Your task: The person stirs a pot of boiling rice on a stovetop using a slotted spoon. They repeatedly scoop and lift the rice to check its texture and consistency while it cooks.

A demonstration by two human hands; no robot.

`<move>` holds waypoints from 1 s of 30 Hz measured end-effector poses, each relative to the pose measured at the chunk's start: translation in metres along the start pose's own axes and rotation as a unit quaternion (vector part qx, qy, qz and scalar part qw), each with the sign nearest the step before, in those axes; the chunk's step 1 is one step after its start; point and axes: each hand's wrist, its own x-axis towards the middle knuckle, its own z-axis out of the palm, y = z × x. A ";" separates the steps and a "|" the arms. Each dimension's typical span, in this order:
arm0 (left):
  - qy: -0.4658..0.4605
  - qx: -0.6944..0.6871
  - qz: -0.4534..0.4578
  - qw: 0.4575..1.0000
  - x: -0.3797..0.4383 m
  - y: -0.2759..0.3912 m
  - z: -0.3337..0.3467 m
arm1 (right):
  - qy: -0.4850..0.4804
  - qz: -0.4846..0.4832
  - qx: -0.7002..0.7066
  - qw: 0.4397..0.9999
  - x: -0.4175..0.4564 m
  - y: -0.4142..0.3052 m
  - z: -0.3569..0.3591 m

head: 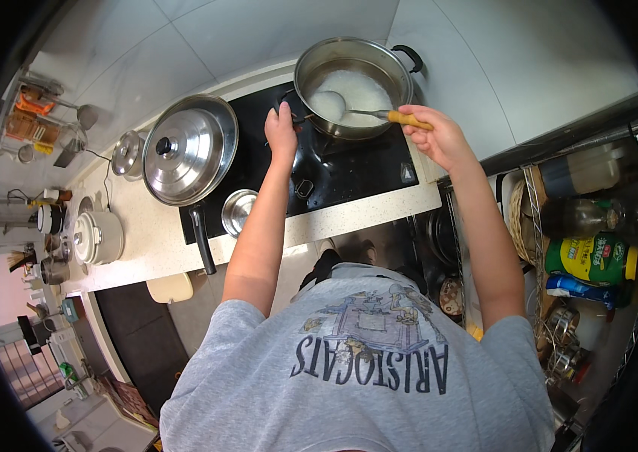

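A large steel stockpot with black side handles stands at the far right of the black cooktop. Pale, cloudy liquid with white, rice-like food lies in its bottom. My left hand grips the pot's near-left handle. In my right hand is the wooden handle of a metal ladle, held over the pot's rim. The ladle's bowl is inside the pot, at the food's surface, and seems to have some of the white food in it.
A frying pan with a steel lid covers the cooktop's left side. A small steel bowl sits near the front edge, beside my left forearm. Further left on the counter is a white cooker. A wire shelf with bottles stands at right.
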 end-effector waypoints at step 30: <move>0.006 -0.003 -0.003 1.000 0.000 -0.001 0.000 | -0.020 -0.033 -0.500 0.865 -0.064 -0.082 0.053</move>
